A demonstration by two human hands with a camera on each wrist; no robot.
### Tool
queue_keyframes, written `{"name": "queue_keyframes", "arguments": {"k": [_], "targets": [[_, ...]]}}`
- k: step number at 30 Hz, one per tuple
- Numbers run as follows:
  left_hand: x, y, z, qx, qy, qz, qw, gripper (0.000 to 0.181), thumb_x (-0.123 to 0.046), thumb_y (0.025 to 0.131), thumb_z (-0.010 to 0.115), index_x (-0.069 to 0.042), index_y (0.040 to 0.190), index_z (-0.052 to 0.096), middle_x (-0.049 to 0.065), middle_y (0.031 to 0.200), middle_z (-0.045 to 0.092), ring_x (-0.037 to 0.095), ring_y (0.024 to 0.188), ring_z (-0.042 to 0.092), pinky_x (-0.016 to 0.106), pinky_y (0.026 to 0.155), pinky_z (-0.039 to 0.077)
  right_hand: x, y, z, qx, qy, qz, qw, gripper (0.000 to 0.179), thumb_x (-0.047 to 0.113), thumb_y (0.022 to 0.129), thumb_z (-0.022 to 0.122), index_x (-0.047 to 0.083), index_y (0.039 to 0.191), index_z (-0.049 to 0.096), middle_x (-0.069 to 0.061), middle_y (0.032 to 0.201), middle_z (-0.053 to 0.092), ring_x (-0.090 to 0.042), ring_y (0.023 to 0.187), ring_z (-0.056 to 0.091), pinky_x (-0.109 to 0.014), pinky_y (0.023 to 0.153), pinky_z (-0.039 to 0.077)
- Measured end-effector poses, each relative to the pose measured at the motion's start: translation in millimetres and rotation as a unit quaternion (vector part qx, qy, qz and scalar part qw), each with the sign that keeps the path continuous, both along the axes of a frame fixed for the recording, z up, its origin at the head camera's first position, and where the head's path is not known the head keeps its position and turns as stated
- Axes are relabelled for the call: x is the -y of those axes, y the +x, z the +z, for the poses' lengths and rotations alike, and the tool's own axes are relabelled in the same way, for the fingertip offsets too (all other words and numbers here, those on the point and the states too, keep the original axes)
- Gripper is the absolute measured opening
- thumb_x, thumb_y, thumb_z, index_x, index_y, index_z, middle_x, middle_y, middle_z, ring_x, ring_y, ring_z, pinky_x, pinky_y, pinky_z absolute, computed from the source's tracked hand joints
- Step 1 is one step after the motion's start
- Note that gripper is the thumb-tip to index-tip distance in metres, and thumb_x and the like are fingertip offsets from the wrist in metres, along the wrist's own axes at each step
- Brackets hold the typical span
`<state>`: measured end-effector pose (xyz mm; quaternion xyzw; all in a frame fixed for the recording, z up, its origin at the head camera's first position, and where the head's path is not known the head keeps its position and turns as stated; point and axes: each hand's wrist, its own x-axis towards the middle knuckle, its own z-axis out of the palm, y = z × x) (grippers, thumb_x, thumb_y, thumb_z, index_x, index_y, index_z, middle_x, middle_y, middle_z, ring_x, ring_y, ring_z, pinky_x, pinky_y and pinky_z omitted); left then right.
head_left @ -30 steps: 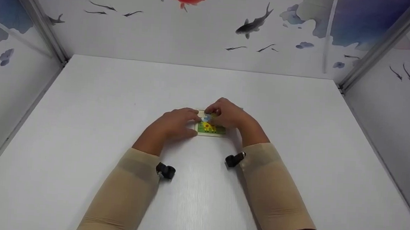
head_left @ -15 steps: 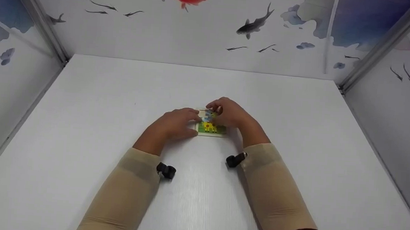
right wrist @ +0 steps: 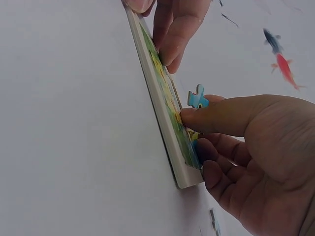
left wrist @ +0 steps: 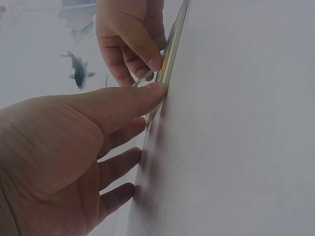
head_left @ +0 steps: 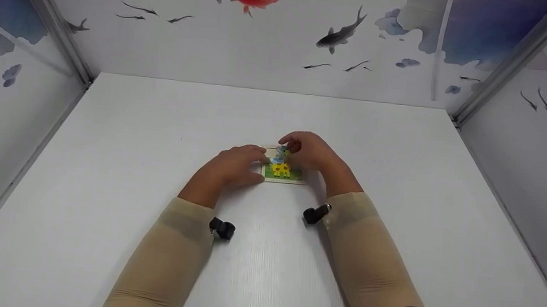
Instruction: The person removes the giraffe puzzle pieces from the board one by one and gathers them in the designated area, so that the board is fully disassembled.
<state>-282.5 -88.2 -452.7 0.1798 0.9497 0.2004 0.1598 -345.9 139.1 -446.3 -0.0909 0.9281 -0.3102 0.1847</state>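
Note:
A small jigsaw puzzle board (head_left: 269, 178) lies on the white table, with a pale rim and a yellow spotted giraffe body on green grass. My left hand (head_left: 238, 164) rests at its left side, thumb at the near left corner and fingertips pressing the left part. Over the upper part, my right hand (head_left: 310, 151) pinches a blue jigsaw piece (right wrist: 198, 100) between thumb and fingers. The piece stands tilted up from the board in the right wrist view, showing knobs and a bit of yellow. The board's right part is mostly hidden under the right hand.
Beyond the right hand, a small loose object (right wrist: 214, 221) lies on the table in the right wrist view. White panels with painted fish (head_left: 340, 36) enclose the table (head_left: 161, 118) at the back and sides. Each sleeve carries a small black wrist camera (head_left: 316, 214).
My right hand has shifted slightly to the right along the board with the jigsaw piece, uncovering more of its upper left. The left hand stays put.

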Motion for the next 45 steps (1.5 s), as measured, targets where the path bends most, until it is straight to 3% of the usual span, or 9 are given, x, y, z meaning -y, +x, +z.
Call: {"name": "queue_keyframes", "arguments": {"k": [7, 15, 21, 32, 45], "targets": [[-1.3, 0.8, 0.8, 0.006, -0.002, 0.009, 0.9999, 0.051, -0.036, 0.102, 0.071, -0.026, 0.15, 0.062, -0.005, 0.172, 0.041, 0.025, 0.164, 0.033, 0.055, 0.134, 0.028, -8, -3.6, 3.1, -0.016, -0.011, -0.023, 0.9996, 0.037, 0.022, 0.094, 0.081, 0.024, 0.13, 0.073, -0.001, 0.124, 0.067, -0.024, 0.115, 0.061, -0.04, 0.105, 0.057], [-1.4, 0.9, -1.7, 0.01, -0.003, 0.014, 0.9998, 0.052, -0.035, 0.102, 0.069, -0.029, 0.153, 0.06, -0.007, 0.173, 0.039, 0.025, 0.165, 0.03, 0.055, 0.135, 0.026, -44, -9.2, 14.4, -0.057, -0.034, -0.044, 0.9968, 0.036, 0.021, 0.095, 0.08, 0.026, 0.13, 0.077, -0.002, 0.127, 0.066, -0.024, 0.116, 0.06, -0.039, 0.093, 0.059], [-0.9, 3.6, -1.8, 0.01, 0.011, 0.015, 0.9998, 0.051, -0.033, 0.102, 0.067, -0.027, 0.153, 0.06, -0.008, 0.174, 0.039, 0.024, 0.165, 0.029, 0.055, 0.135, 0.026, -75, -9.9, 19.2, -0.046, -0.04, -0.082, 0.9947, 0.041, 0.021, 0.096, 0.079, 0.024, 0.136, 0.073, -0.004, 0.132, 0.067, -0.025, 0.119, 0.06, -0.039, 0.096, 0.057], [-1.3, 4.3, 0.6, 0.008, 0.006, 0.014, 0.9999, 0.052, -0.032, 0.102, 0.068, -0.027, 0.154, 0.06, -0.007, 0.174, 0.039, 0.024, 0.166, 0.029, 0.054, 0.135, 0.025, -130, -9.6, 13.8, -0.032, -0.042, -0.116, 0.9918, 0.047, 0.023, 0.098, 0.079, 0.023, 0.143, 0.068, -0.005, 0.14, 0.065, -0.027, 0.126, 0.057, -0.043, 0.106, 0.054], [-0.9, 4.8, 2.3, 0.01, 0.003, 0.012, 0.9999, 0.052, -0.032, 0.102, 0.067, -0.027, 0.154, 0.059, -0.006, 0.174, 0.039, 0.025, 0.166, 0.029, 0.055, 0.135, 0.025, -143, -9.4, -0.2, -0.006, -0.067, -0.122, 0.9903, 0.047, 0.02, 0.098, 0.077, 0.021, 0.143, 0.066, -0.008, 0.142, 0.063, -0.029, 0.13, 0.057, -0.045, 0.112, 0.051]]}}
